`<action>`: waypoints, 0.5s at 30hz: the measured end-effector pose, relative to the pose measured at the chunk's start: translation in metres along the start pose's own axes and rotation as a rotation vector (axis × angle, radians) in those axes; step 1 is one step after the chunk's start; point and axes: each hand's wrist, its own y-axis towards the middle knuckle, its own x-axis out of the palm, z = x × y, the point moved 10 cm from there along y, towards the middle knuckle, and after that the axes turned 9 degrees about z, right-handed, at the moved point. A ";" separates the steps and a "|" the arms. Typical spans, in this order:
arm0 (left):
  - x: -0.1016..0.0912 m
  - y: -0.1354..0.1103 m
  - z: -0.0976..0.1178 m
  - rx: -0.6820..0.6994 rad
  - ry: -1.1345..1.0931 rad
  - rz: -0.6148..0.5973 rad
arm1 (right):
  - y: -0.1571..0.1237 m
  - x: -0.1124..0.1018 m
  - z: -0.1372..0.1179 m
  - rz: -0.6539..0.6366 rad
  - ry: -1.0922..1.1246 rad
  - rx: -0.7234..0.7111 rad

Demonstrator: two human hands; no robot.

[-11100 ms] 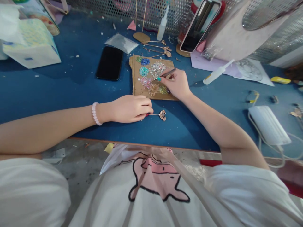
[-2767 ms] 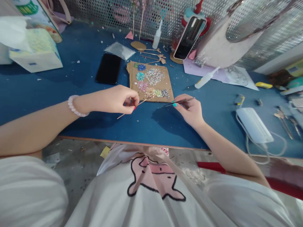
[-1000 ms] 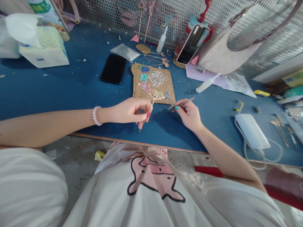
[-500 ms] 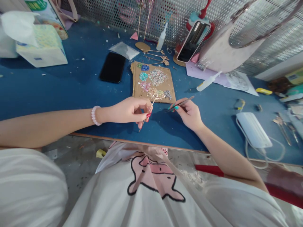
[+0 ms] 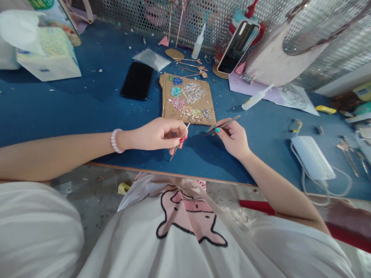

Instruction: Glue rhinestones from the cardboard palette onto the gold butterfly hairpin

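Blue table (image 5: 95,104), perforated metal (image 5: 124,15) behind; left hand (image 5: 164,134) pinches a thin rod (image 5: 173,156), right hand (image 5: 235,142) grips tweezers (image 5: 230,121).

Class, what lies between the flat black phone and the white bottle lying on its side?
Cardboard bearing piles of colored beads, as the head view shows.

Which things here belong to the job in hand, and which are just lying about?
Likely in the job:
gold pin in the left hand
tweezers in the right hand
cardboard with bead piles
ornamented pins behind it

Probably just lying about:
black phone
tissue box
handbag
white block with cable
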 end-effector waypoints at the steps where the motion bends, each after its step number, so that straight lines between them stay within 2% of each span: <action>1: 0.000 0.000 0.001 0.002 0.024 0.000 | 0.000 -0.001 0.001 0.007 0.003 0.003; 7: -0.006 0.000 0.003 0.002 0.254 0.000 | 0.001 -0.003 0.001 0.023 -0.002 0.009; 11: -0.006 0.000 0.006 0.096 0.542 -0.041 | 0.001 -0.002 -0.002 0.020 -0.016 0.018; 15: -0.002 -0.005 0.002 0.204 0.823 -0.148 | 0.001 -0.001 0.000 0.002 -0.038 0.011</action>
